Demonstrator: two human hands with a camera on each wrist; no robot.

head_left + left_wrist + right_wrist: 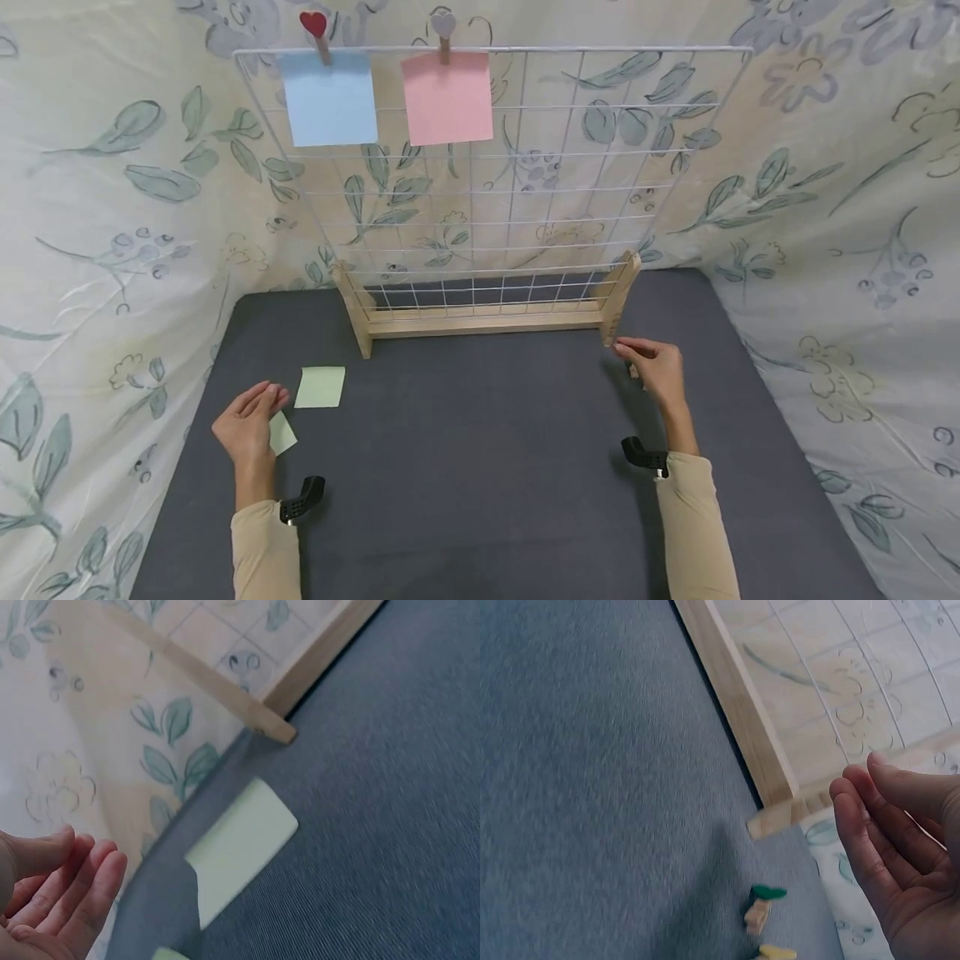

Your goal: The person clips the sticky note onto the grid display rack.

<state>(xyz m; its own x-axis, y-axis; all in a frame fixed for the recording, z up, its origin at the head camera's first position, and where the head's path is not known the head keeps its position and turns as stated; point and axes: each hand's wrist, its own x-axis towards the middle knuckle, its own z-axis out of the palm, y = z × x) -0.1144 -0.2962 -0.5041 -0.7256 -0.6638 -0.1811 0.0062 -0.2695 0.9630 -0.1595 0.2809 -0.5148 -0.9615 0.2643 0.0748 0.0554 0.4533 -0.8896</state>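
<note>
Both hands hover open-fingered and empty: left hand [247,425] by green sticky notes [321,387], right hand [654,364] above heart-topped clothespins [761,907].

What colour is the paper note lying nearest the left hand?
Pale green note, beside the left hand; clearest in the head view.

No text, label, brand, number or sign can be read anywhere. The blue note [331,98] and pink note [447,97] clipped to the wire grid [600,192] are blank, and so are the green notes [321,387] on the desk [480,467].
</note>
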